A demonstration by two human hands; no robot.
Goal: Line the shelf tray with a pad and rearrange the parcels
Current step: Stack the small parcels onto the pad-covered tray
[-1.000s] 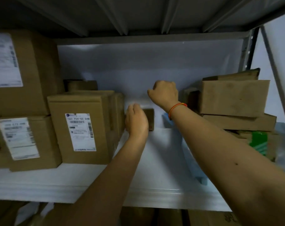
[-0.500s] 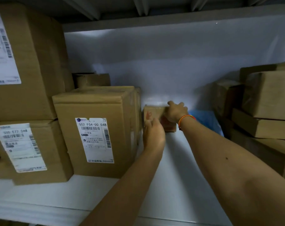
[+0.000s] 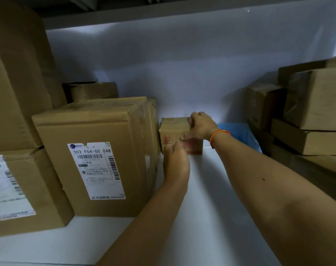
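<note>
Change: both hands, reaching apart a second ago, now close on the small box point(image 3: 173, 131) at the shelf's back.
Meaning: pad point(image 3: 211, 189) lies down; rearranging is underway.
Right hand point(image 3: 200, 125): grips the box's top right corner.
Left hand point(image 3: 175, 162): at its front; grip hidden.
Box: beside the labelled carton point(image 3: 98, 156).

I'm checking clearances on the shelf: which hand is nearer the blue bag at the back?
Right. The right hand grips the small box just beside the blue bag; the left hand is at the box's far side.
</note>
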